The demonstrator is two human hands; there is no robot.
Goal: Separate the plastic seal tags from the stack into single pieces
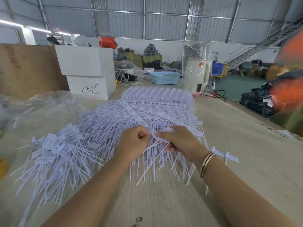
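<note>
A big stack of white plastic seal tags, still joined in rows, lies across the middle of the wooden table. To the left lies a loose heap of single tags with their thin tails pointing toward me. My left hand pinches the end tag of a joined strip between thumb and fingers. My right hand grips the same strip just beside it, with several tails hanging below its fingers. The two hands nearly touch over the stack's near edge.
Two white boxes stand at the back left beside a brown board. A blue basket and a bagged white appliance sit at the far end. Clear plastic sheeting lies at the left. The table's right edge drops off.
</note>
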